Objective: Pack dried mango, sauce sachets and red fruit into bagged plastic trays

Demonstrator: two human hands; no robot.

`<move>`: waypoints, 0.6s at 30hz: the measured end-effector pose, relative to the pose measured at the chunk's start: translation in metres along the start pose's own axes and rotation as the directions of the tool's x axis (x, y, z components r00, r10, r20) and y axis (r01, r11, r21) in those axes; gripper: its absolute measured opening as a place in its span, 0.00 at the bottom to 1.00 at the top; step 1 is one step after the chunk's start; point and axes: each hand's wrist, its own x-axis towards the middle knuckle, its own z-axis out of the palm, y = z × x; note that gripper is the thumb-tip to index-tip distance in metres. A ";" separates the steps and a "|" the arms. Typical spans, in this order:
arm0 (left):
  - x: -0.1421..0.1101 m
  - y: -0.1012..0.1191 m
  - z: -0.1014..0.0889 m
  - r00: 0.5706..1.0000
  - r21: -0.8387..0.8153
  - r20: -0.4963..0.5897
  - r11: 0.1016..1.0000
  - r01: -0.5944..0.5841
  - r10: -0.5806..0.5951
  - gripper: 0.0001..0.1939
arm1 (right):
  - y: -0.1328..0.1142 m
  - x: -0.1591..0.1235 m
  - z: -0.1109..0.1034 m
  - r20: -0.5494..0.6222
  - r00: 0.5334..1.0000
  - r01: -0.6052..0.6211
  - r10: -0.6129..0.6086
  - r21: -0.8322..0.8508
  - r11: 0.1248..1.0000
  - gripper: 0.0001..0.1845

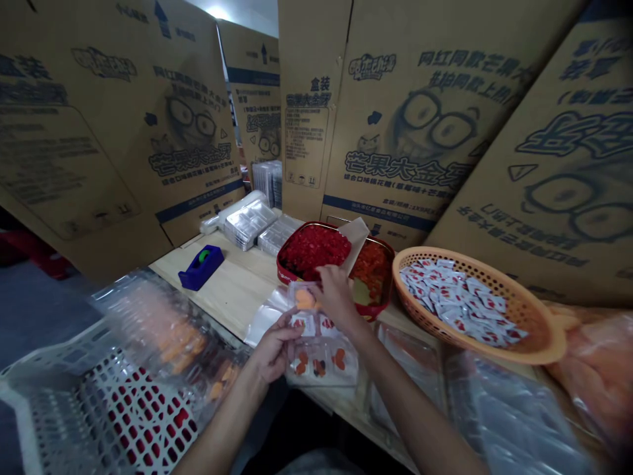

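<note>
A clear plastic compartment tray (324, 342) lies at the table's front edge. Its upper compartment has an orange heart-like piece (305, 300), the middle ones have white sachets with red print (302, 324), and the lower ones have small orange and dark pieces (319, 367). My left hand (271, 348) pinches the tray's left edge between thumb and fingers. Over the tray's upper right is my right hand (337, 295), fingers bent together beside the orange piece; what they hold is hidden. Just behind stands a red tin (285, 274) with red pieces (316, 247) and orange pieces (374, 267).
An orange basket (531, 290) of sachets stands right. Empty clear trays (524, 422) lie at front right, with more stacked trays (247, 221) behind. A blue tape dispenser (202, 267) sits left. Filled packs (168, 323) rest on a white crate (30, 396). Cardboard boxes (395, 132) wall the back.
</note>
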 end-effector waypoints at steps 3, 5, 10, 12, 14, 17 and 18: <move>-0.005 0.006 0.008 0.996 0.015 0.083 1.000 0.026 -0.027 0.25 | 0.013 -0.028 -0.029 0.128 0.929 -0.361 0.348 0.522 0.772 0.21; -0.008 0.007 0.019 0.987 0.061 0.156 0.997 0.038 -0.047 0.24 | 0.022 -0.050 -0.044 0.463 0.823 -0.563 0.330 0.743 0.362 0.18; 0.005 0.003 0.043 0.963 0.379 0.230 0.924 0.048 -0.144 0.18 | 0.042 -0.097 -0.065 0.651 0.697 -0.619 0.301 0.758 -0.205 0.10; 0.023 0.004 0.041 0.971 0.580 0.238 0.805 -0.124 -0.022 0.16 | 0.053 -0.107 -0.073 0.611 0.686 -0.565 0.396 0.789 -0.239 0.10; 0.044 0.005 0.034 0.943 0.704 0.296 0.633 -0.323 0.151 0.10 | 0.064 -0.115 -0.083 0.553 0.691 -0.502 0.466 0.830 -0.242 0.11; 0.071 0.004 0.017 0.918 0.740 0.353 0.547 -0.392 0.180 0.13 | 0.078 -0.124 -0.100 0.467 0.696 -0.386 0.545 0.884 -0.264 0.11; 0.077 0.002 0.012 0.913 0.748 0.368 0.528 -0.402 0.175 0.14 | 0.081 -0.127 -0.104 0.456 0.687 -0.361 0.565 0.890 -0.279 0.12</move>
